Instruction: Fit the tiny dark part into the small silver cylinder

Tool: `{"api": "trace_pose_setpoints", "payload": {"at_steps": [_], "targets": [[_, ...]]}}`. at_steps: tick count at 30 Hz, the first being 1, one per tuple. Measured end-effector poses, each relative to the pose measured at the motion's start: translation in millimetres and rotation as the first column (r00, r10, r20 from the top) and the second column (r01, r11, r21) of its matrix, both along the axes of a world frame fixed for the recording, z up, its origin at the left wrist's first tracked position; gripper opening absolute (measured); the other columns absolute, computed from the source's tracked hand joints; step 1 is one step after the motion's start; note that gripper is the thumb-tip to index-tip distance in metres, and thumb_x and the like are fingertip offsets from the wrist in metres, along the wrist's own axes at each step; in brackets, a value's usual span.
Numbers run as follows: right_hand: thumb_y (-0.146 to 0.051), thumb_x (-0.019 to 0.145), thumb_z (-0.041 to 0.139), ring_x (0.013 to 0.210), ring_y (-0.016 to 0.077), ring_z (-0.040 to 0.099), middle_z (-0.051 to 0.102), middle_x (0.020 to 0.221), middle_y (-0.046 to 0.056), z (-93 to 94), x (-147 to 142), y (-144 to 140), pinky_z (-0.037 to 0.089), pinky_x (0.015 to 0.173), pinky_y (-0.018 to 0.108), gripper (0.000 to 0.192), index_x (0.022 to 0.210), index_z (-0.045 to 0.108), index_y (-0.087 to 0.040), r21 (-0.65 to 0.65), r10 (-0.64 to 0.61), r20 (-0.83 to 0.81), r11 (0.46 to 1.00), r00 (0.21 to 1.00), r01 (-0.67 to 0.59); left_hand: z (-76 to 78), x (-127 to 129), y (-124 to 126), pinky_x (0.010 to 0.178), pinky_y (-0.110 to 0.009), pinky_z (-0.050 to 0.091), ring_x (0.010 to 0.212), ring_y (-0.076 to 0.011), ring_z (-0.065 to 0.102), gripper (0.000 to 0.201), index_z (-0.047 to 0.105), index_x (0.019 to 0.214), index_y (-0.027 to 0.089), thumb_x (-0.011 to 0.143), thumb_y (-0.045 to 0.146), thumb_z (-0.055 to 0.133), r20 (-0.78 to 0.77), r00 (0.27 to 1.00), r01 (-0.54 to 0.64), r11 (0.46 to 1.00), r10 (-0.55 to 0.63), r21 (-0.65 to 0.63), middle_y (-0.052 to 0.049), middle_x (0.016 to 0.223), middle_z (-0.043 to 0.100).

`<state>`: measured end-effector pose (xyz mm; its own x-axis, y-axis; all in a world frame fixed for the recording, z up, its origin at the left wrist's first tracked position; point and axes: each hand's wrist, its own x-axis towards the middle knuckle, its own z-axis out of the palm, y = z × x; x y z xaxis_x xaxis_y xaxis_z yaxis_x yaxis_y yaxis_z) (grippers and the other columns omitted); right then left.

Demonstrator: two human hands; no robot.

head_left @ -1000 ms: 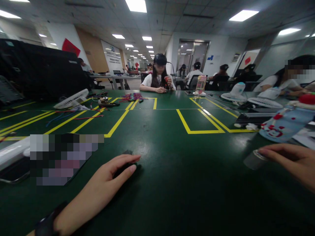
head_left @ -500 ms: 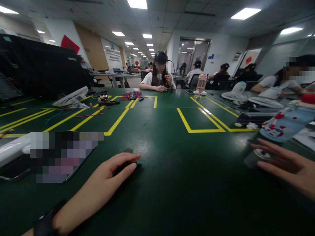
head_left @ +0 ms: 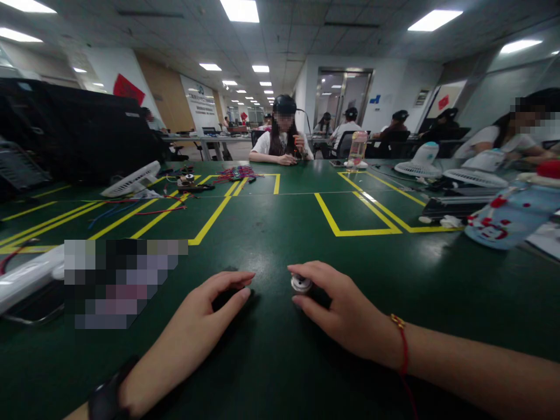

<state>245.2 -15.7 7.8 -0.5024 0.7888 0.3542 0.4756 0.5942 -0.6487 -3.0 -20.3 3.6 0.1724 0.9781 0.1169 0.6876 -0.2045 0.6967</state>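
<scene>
My right hand (head_left: 335, 300) is closed around a small silvery metal cylinder (head_left: 301, 284) with dark spots on its round top. Thumb and index finger lie on either side of it, and its lower part is hidden. To the left, across a short gap, my left hand (head_left: 219, 303) rests on the green table (head_left: 262, 361). Its fingers are curved with the thumb apart, and nothing shows between them.
At left lie a blurred-out phone-like item (head_left: 126, 286) and a white device (head_left: 30, 280). Wires (head_left: 238, 172) and a white fan (head_left: 131, 179) sit farther back. A blue bottle (head_left: 507, 216) and more fans (head_left: 422, 160) stand at right. Across the table sits a person (head_left: 282, 137).
My right hand has moved from the right side of the table to the middle, bringing the metal cylinder beside my left hand. The left hand has stayed nearly still.
</scene>
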Motion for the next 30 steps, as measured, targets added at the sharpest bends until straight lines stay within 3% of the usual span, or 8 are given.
{"api": "trace_pose_setpoints", "payload": {"at_steps": [6,10,13,16,20,23,27,30], "targets": [[-0.026,0.075,0.066,0.100,0.0130,0.058,0.057,0.113,0.005,-17.8,2,6,0.048,0.091,0.031,0.074,0.136,0.025,-0.023,-0.161,-0.068,-0.143,0.986,0.987,0.045,18.5,42,4,0.095,-0.036,0.046,0.106,-0.0214,0.060,0.024,0.065,0.110,0.030,0.089,0.035,0.054,0.040,0.981,0.180,0.971,-0.188,0.157,0.000,0.114,0.066],[-0.025,0.074,0.066,0.097,0.0123,0.058,0.059,0.109,0.004,-16.4,2,7,0.049,0.087,0.029,0.064,0.128,0.032,-0.022,-0.209,-0.058,-0.178,0.978,0.982,0.020,31.2,67,12,0.087,-0.031,0.048,0.096,-0.0183,0.063,0.016,0.071,0.095,0.029,0.088,0.031,0.057,0.103,0.958,0.245,0.949,-0.269,0.196,0.002,0.102,0.069],[-0.024,0.075,0.065,0.093,0.0125,0.057,0.059,0.108,0.003,-8.8,7,6,0.049,0.082,0.028,0.048,0.119,0.044,-0.022,-0.182,-0.056,-0.107,0.983,0.993,0.036,30.8,61,17,0.084,-0.032,0.049,0.091,-0.0197,0.064,0.018,0.073,0.089,0.027,0.087,0.035,0.058,0.136,0.971,0.171,0.968,-0.198,0.185,0.001,0.095,0.069],[-0.023,0.075,0.063,0.088,0.0112,0.057,0.059,0.102,0.001,-3.5,17,5,0.048,0.077,0.025,0.038,0.111,0.051,-0.022,-0.150,-0.080,-0.026,0.986,0.996,0.076,19.5,48,20,0.089,-0.038,0.048,0.098,-0.0231,0.062,0.018,0.075,0.093,0.031,0.085,0.039,0.061,0.070,0.986,0.141,0.981,-0.151,0.133,0.000,0.103,0.067],[-0.024,0.076,0.062,0.088,0.0111,0.057,0.059,0.103,0.001,-6.6,22,3,0.048,0.077,0.025,0.039,0.113,0.049,-0.023,-0.118,-0.107,0.015,0.987,0.994,0.108,-1.8,45,19,0.096,-0.051,0.040,0.115,-0.0300,0.051,0.016,0.074,0.095,0.043,0.083,0.039,0.064,-0.171,0.966,0.219,0.967,-0.197,0.127,0.002,0.125,0.060],[-0.025,0.077,0.061,0.104,0.0137,0.055,0.055,0.119,0.003,-12.2,19,2,0.047,0.090,0.030,0.052,0.126,0.042,-0.025,-0.012,-0.120,0.053,0.993,0.991,0.121,-9.1,50,19,0.095,-0.056,0.038,0.117,-0.0321,0.049,0.018,0.071,0.098,0.048,0.084,0.041,0.062,-0.276,0.940,0.246,0.959,-0.201,0.140,0.004,0.130,0.058],[-0.029,0.082,0.056,0.113,0.0135,0.052,0.052,0.127,0.002,-13.8,30,3,0.044,0.099,0.031,0.053,0.133,0.038,-0.030,0.110,-0.147,0.076,0.984,0.986,0.139,-2.6,40,19,0.104,-0.051,0.035,0.125,-0.0281,0.045,0.034,0.060,0.121,0.042,0.087,0.042,0.057,-0.172,0.959,0.241,0.968,-0.226,0.070,0.002,0.138,0.053],[-0.034,0.083,0.055,0.108,0.0157,0.055,0.056,0.121,0.003,-10.4,68,5,0.047,0.094,0.033,0.047,0.129,0.044,-0.028,0.168,-0.311,0.092,0.941,0.946,0.293,4.1,14,18,0.110,-0.045,0.030,0.129,-0.0234,0.044,0.041,0.049,0.132,0.039,0.092,0.046,0.048,-0.023,0.984,0.176,0.984,-0.176,0.010,0.003,0.141,0.049]]}}
